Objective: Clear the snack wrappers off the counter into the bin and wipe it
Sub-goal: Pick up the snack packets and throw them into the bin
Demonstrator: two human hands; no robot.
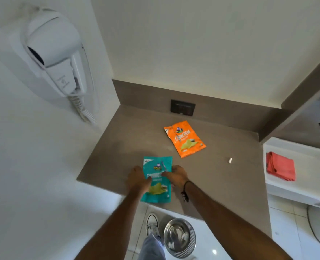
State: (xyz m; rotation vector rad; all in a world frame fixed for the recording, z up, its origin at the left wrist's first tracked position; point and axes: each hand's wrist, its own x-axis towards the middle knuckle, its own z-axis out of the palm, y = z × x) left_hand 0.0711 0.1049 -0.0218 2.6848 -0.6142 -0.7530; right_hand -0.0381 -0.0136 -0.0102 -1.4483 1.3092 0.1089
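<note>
Teal wrapper (156,180), light crinkly foil, at the counter (221,175) front edge; both hands, left hand (137,178) and right hand (177,176), pinch its sides; likely slippery, best gripped by its edges.

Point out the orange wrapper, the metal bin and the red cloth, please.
orange wrapper (185,140): head view, middle of its printed front, flat on the counter.
metal bin (192,235): head view, its right rim, on the floor below the counter edge.
red cloth (280,166): head view, centre of the folded cloth in the white tray.

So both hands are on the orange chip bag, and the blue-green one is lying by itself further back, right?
Swapped. In the head view the left hand and right hand are on the teal bag at the counter's front edge; the orange bag lies alone further back.
</note>
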